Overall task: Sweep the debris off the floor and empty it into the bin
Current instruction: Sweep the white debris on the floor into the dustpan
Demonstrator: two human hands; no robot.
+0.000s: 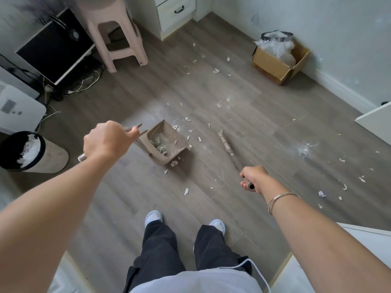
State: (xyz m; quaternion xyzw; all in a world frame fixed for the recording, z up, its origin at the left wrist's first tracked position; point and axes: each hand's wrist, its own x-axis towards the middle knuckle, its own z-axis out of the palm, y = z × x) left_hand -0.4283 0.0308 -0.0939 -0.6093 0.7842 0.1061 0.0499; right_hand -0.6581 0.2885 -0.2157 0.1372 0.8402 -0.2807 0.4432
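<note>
My left hand [105,140] grips the long handle of a taupe dustpan [167,142] that stands on the wooden floor and holds a heap of pale scraps. My right hand [252,176] grips the top of a broom handle [229,151]; the broom slants down to the floor just right of the pan. Paper-like debris [215,70] lies scattered ahead, with more bits and white dust [306,148] to the right. A round bin [31,153] with a black rim and white liner stands at the left.
A cardboard box [279,62] with plastic wrap sits by the far right wall. A pink stool [114,32], a dark screen [55,47] and loose cables [84,83] crowd the far left. White drawers [175,11] stand at the back. My feet [184,223] are below.
</note>
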